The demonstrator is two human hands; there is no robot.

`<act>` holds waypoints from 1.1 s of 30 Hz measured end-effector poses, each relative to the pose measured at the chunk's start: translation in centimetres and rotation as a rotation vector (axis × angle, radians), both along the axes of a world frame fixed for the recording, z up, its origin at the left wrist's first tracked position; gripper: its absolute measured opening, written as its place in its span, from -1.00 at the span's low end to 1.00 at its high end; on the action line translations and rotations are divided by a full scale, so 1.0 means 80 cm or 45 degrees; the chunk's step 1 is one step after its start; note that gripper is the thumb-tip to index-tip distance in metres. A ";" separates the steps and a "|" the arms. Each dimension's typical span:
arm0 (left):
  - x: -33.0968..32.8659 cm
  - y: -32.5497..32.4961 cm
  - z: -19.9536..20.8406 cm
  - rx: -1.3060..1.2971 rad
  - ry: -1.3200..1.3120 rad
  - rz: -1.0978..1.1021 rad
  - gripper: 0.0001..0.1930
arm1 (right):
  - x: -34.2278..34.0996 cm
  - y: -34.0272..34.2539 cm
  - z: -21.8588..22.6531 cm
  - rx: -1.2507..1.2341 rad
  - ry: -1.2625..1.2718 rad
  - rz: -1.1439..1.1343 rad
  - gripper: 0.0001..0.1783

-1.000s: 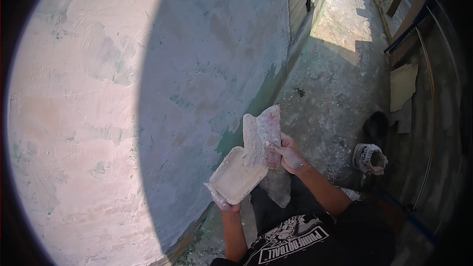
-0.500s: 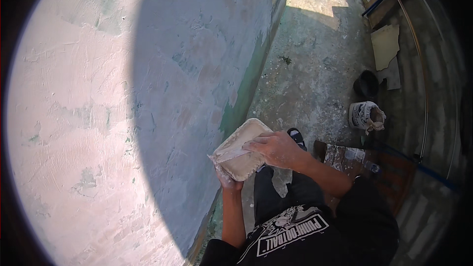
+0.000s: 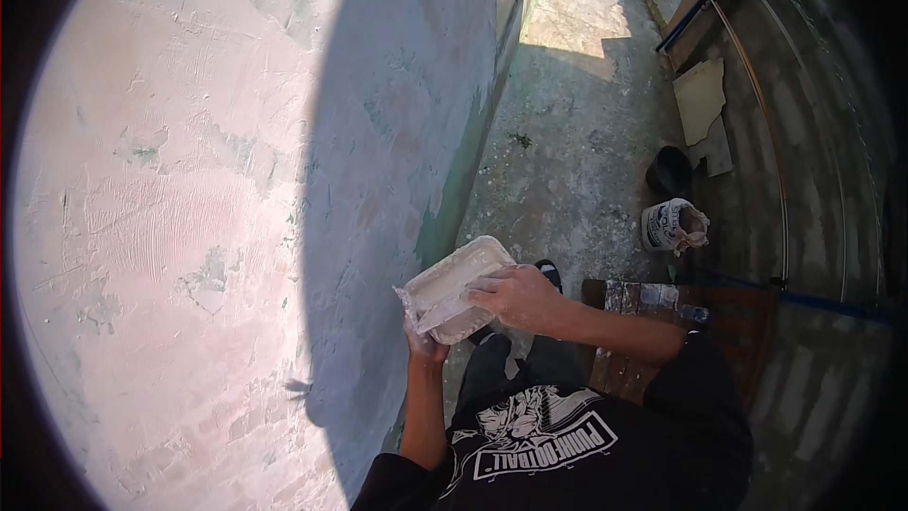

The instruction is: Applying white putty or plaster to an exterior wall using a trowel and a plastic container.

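Rough plastered wall (image 3: pixel 218 208) on the left, half in shadow, with a narrow concrete walkway (image 3: pixel 577 132) running alongside it. Left hand (image 3: pixel 426 343) grips a plaster-caked tray (image 3: pixel 452 286) from underneath, right by the wall's bottom edge. Right hand (image 3: pixel 515 296) rests curled over the tray's near side. A white bucket (image 3: pixel 672 225) sits further along the walkway.

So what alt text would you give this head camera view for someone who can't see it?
A person's left hand holds a putty-smeared flat board from below, and the right hand rests on it, beside a patchy plastered wall. On the concrete walkway stand a white bucket and a black tub.
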State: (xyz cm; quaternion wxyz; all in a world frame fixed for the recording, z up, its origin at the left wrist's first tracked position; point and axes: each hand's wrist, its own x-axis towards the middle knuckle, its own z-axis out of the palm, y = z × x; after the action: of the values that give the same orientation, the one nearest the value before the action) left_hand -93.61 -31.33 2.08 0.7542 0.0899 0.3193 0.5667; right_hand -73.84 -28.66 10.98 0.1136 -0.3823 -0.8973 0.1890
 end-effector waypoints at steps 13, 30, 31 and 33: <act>0.013 -0.013 0.036 0.051 -0.069 0.003 -0.38 | 0.002 -0.012 0.027 0.163 -0.011 0.028 -0.70; 0.006 -0.028 0.053 0.093 -0.130 -0.049 -0.35 | 0.003 -0.032 0.066 0.032 -0.299 0.106 -0.65; 0.007 -0.029 0.058 0.106 -0.121 -0.055 -0.34 | 0.003 -0.031 0.066 0.038 -0.307 0.100 -0.65; 0.006 -0.029 0.069 0.098 -0.115 -0.062 -0.34 | 0.001 -0.029 0.066 0.085 -0.253 0.102 -0.65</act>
State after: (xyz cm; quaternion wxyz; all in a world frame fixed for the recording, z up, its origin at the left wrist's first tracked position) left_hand -93.11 -33.64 7.60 0.7774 0.1009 0.2606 0.5636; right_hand -73.76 -30.98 16.29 0.0292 -0.3590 -0.9245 0.1245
